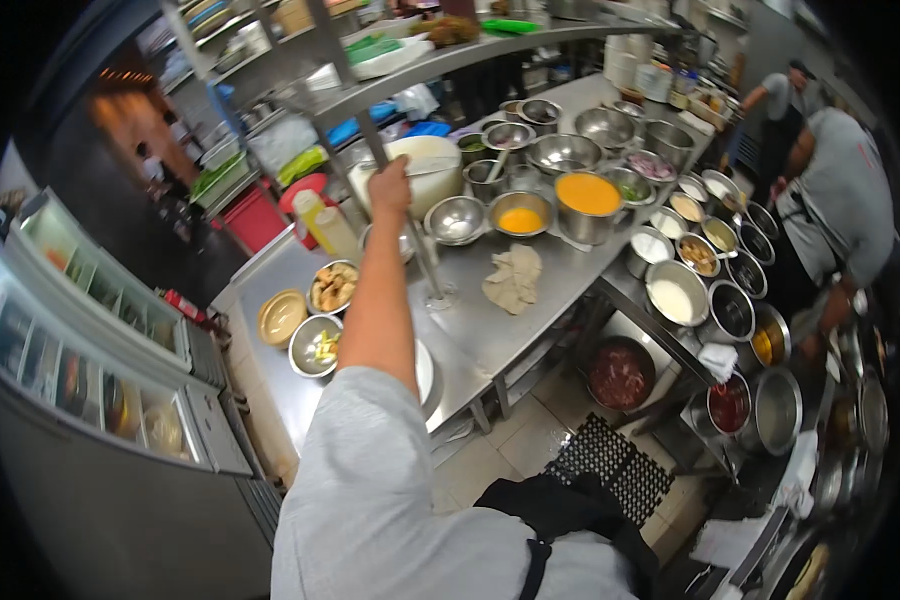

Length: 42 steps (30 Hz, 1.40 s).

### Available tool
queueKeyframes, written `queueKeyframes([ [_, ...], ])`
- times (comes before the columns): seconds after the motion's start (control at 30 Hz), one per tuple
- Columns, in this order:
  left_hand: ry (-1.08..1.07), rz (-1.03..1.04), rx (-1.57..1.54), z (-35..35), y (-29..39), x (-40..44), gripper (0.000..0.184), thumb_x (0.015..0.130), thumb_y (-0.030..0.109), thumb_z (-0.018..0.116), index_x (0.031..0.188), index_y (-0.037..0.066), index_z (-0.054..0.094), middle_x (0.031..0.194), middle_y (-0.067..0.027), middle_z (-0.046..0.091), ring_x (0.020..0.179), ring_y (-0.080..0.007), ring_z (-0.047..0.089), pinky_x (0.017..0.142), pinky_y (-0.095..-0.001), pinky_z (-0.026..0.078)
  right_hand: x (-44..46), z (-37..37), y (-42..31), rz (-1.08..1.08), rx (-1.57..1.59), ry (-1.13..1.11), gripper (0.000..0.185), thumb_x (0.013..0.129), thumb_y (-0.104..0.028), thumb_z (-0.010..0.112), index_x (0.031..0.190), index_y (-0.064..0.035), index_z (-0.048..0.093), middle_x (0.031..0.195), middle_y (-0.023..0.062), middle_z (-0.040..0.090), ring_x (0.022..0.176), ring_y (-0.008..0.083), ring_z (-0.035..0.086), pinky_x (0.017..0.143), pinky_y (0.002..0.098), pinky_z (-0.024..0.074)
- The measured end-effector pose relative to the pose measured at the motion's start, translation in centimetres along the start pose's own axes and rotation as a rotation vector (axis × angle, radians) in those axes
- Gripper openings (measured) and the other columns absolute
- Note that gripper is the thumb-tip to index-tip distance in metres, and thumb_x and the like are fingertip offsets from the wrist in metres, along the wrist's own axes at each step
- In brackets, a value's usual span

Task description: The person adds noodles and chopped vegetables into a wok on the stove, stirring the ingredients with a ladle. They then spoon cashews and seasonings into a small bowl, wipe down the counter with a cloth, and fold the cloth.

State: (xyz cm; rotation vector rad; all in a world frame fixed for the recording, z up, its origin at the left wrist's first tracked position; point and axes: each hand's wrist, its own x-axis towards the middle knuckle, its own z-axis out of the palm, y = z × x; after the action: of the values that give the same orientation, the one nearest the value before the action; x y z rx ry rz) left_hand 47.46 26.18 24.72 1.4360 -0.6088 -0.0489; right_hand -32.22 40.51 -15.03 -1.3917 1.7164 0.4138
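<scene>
My left hand point(390, 188) is closed at the end of my outstretched arm, in line with the metal shelf post point(425, 262). A thin metal utensil point(425, 163) lies across the large white tub point(436, 185) beside the hand. Whether the fingers grip the post or the utensil, I cannot tell. Near the forearm stand squeeze bottles point(320, 222), a bowl of browned pieces point(333, 287) and a steel bowl with yellow pieces point(315, 347). Right of the post sits a steel bowl point(456, 220). My right hand is out of view.
A pot of orange liquid point(587, 196) and a crumpled cloth point(512, 280) rest on the steel table point(460, 340). Several containers, including a pot of white liquid point(675, 295), fill the right counter. Another person point(840, 190) works there. A black perforated mat point(610, 465) lies below.
</scene>
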Motion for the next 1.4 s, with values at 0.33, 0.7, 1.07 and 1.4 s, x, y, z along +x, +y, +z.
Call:
queueKeyframes([
  [0.33, -0.079, -0.157, -0.250, -0.2, -0.1, 0.1, 0.027, 0.083, 0.022, 0.062, 0.062, 0.010, 0.051, 0.049, 0.0011, 0.042, 0.036, -0.0120, 0.040, 0.036, -0.0271, 0.031, -3.0, 2.4, 3.9, 0.050, 0.051, 0.028, 0.030, 0.069, -0.028, 0.070, 0.095, -0.0139, 0.067, 0.078, 0.0087, 0.067, 0.077, 0.0259, 0.065, 0.067, 0.0408, 0.0515],
  [0.7, -0.200, 0.187, 0.430, -4.6, -10.5, 9.6, 0.031, 0.078, 0.011, 0.051, 0.105, 0.013, 0.064, 0.083, -0.0082, 0.064, 0.071, -0.0238, 0.060, 0.065, -0.0384, 0.047, -8.6, 10.6, 13.7, -0.475, -0.589, 0.337, 0.024, 0.071, -0.026, 0.070, 0.089, -0.0103, 0.068, 0.076, 0.0096, 0.067, 0.073, 0.0265, 0.065, 0.066, 0.0397, 0.0518],
  [1.07, -0.255, -0.133, -0.103, -4.2, -9.2, 10.8, 0.041, 0.095, 0.014, 0.043, 0.135, 0.008, 0.044, 0.081, 0.0032, 0.041, 0.058, -0.0054, 0.035, 0.046, -0.0182, 0.030, -11.6, 9.7, 9.5, 0.402, 0.638, 0.057, 0.035, 0.083, -0.025, 0.059, 0.093, 0.0075, 0.064, 0.078, 0.0162, 0.067, 0.065, 0.0241, 0.067, 0.053, 0.0366, 0.0561],
  [1.4, -0.225, -0.115, -0.160, -3.3, -6.9, 7.7, 0.039, 0.097, 0.013, 0.042, 0.135, 0.006, 0.046, 0.079, 0.0029, 0.039, 0.059, -0.0072, 0.034, 0.055, -0.0221, 0.032, -13.9, 8.5, 8.3, 0.451, 0.673, 0.056, 0.034, 0.081, -0.026, 0.060, 0.093, 0.0049, 0.064, 0.073, 0.0149, 0.065, 0.061, 0.0232, 0.065, 0.051, 0.0352, 0.0555],
])
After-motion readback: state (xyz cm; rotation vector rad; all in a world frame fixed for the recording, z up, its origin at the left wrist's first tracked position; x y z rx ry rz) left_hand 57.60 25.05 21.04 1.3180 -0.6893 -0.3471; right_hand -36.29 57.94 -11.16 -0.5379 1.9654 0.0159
